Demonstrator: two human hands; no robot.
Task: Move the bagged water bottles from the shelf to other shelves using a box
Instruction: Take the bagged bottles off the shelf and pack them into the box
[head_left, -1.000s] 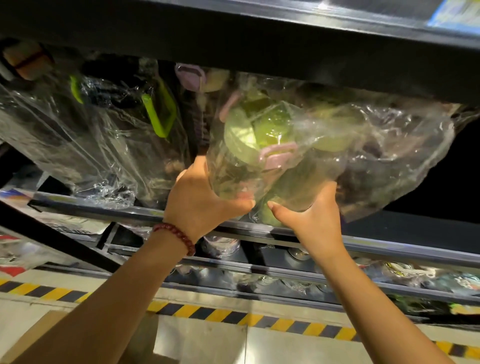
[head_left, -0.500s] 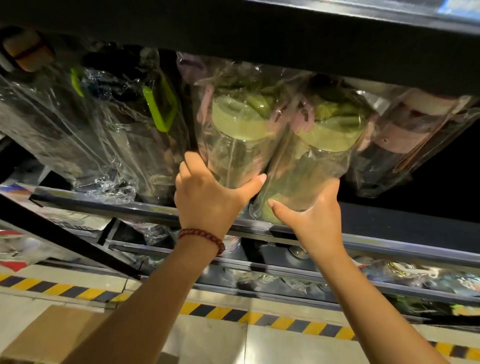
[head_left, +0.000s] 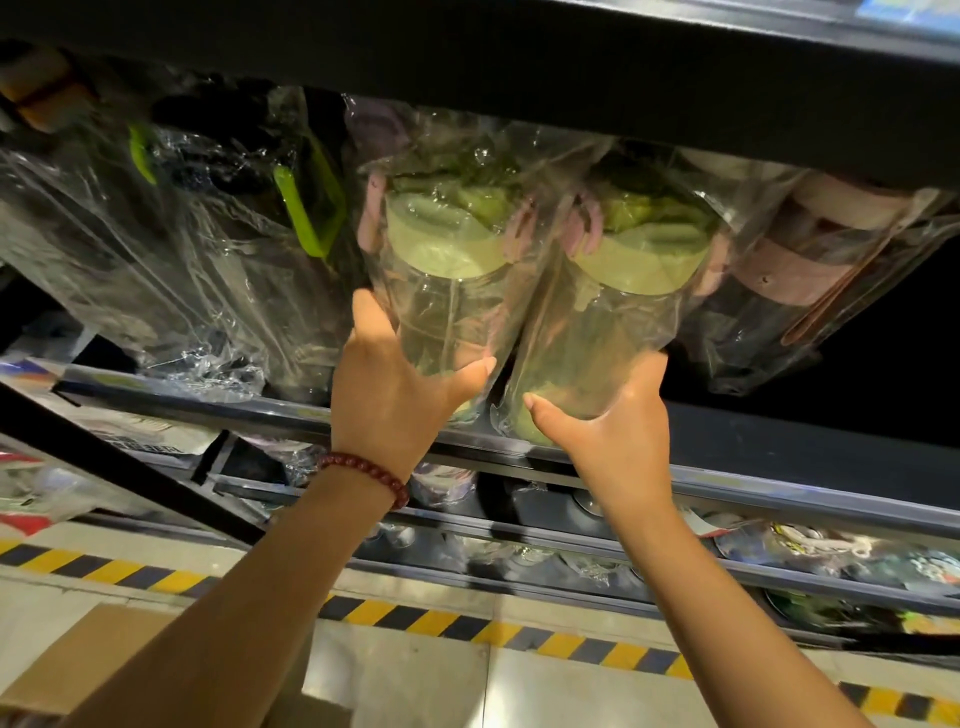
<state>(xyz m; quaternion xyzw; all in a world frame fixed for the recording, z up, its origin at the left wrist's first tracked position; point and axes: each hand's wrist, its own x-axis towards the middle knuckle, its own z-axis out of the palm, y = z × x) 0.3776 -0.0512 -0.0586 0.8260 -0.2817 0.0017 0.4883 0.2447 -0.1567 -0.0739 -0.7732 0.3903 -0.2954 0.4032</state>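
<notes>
Step in hand, by judgement: setting two bagged water bottles upright on the shelf (head_left: 779, 457), side by side near its front edge. Left bottle (head_left: 447, 291) and right bottle (head_left: 618, 312) stood touching, green lids up, between darker bagged bottles (head_left: 208, 249) and a pink-banded one (head_left: 810, 260).

Left hand (head_left: 395, 395) cupped the left bottle's base, thumb curled across the front. Right hand (head_left: 608, 431) gripped the right bottle's base likewise. Both forearms reached up and forward.

Next move probably called for letting go once both stood steady. Cardboard box (head_left: 104, 660) lay below on the floor.
</notes>
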